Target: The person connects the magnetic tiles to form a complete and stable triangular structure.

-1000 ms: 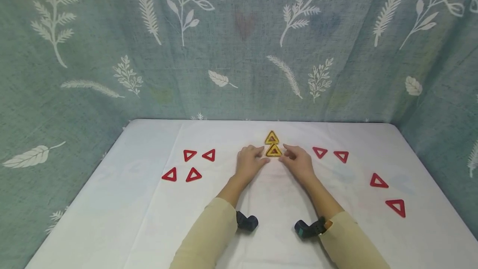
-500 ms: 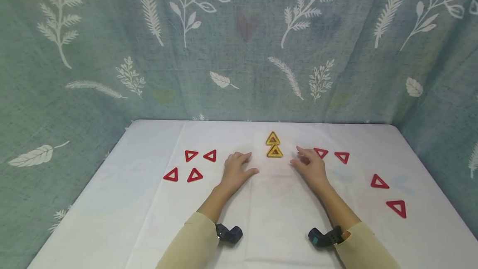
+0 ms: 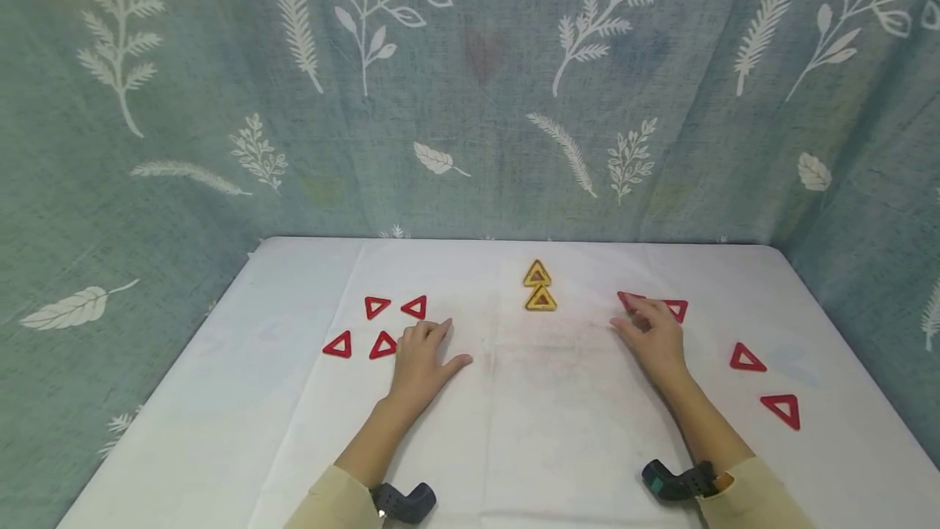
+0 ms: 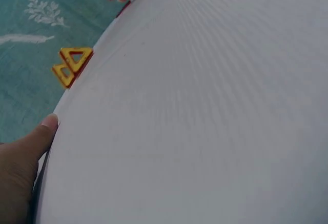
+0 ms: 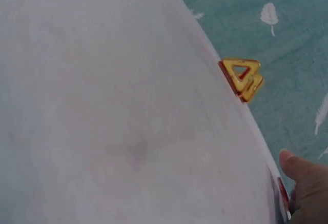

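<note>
Two yellow triangles stand near the back of the white table in the head view, the rear one (image 3: 537,273) behind the front one (image 3: 541,299); red shows beneath their yellow in both wrist views. My left hand (image 3: 423,362) has its fingers spread beside a red triangle (image 3: 383,345), partly covering its right edge, and holds nothing. At the right, my right hand (image 3: 656,341) is over a red triangle (image 3: 629,300) and beside another (image 3: 676,310), fingers loosely bent. Whether its fingertips touch either piece is hard to tell.
Three more red triangles (image 3: 376,306), (image 3: 414,307), (image 3: 339,344) lie at the left. Two others (image 3: 747,358), (image 3: 782,411) lie at the right. A patterned green curtain (image 3: 470,104) hangs behind the table (image 3: 543,415).
Both hands have moved away from the yellow triangles, my left hand leftward and my right hand rightward to the red triangles. The yellow triangles stay where they were.
</note>
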A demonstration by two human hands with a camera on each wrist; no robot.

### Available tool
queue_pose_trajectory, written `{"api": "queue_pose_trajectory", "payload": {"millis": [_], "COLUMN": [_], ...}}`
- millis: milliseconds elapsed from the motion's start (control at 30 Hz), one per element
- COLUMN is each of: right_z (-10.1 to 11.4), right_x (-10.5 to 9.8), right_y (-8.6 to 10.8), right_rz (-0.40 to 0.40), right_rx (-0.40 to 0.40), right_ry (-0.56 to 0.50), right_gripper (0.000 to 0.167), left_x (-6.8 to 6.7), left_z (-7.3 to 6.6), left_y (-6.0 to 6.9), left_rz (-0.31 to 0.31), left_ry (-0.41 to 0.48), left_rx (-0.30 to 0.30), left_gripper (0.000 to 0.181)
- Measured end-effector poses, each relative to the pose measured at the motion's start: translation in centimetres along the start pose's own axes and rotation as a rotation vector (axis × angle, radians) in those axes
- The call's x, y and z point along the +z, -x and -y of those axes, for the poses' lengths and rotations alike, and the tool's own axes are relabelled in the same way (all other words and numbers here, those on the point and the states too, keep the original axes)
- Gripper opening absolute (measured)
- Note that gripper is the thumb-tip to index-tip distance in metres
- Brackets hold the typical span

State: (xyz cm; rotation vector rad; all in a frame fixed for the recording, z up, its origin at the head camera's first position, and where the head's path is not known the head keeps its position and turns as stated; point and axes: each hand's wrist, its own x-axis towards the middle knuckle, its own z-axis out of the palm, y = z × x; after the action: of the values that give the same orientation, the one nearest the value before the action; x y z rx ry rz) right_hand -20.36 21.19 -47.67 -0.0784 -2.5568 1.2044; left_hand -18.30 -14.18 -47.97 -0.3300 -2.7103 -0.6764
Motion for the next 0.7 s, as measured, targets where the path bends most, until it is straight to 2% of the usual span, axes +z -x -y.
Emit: {"api": "queue_pose_trajectory", "payload": {"millis": [133, 333, 433, 600, 700], "right_z": [-0.8, -1.6, -1.9, -2.5, -2.5], "right_x": [-1.0, -2.0, -2.0, -1.5, -1.2], "right_y": [-0.3, -1.1, -1.5, -2.2, -2.4], "right_rz": [-0.007, 0.001, 0.010, 0.044, 0.054], "right_rx": [0.062, 0.108, 0.115, 0.075, 0.033], "right_ry": [-0.001, 0.001, 0.019, 0.095, 0.150], "right_gripper": [0.053, 0.053, 0.054, 0.055, 0.053], "left_x": [-0.5, -1.9, -2.6, -3.5, -3.9], "left_z": [1.5, 3.4, 4.2, 5.1, 5.1], "left_y": [0.9, 1.7, 2.0, 2.6, 2.8], "left_rz": [-0.055, -0.071, -0.075, -0.087, -0.081], "left_ry": [-0.013, 0.007, -0.015, -0.051, -0.038], "left_rx": [-0.046, -0.236, -0.296, -0.297, -0.288], "left_gripper": [0.073, 0.080, 0.081, 0.071, 0.061]}}
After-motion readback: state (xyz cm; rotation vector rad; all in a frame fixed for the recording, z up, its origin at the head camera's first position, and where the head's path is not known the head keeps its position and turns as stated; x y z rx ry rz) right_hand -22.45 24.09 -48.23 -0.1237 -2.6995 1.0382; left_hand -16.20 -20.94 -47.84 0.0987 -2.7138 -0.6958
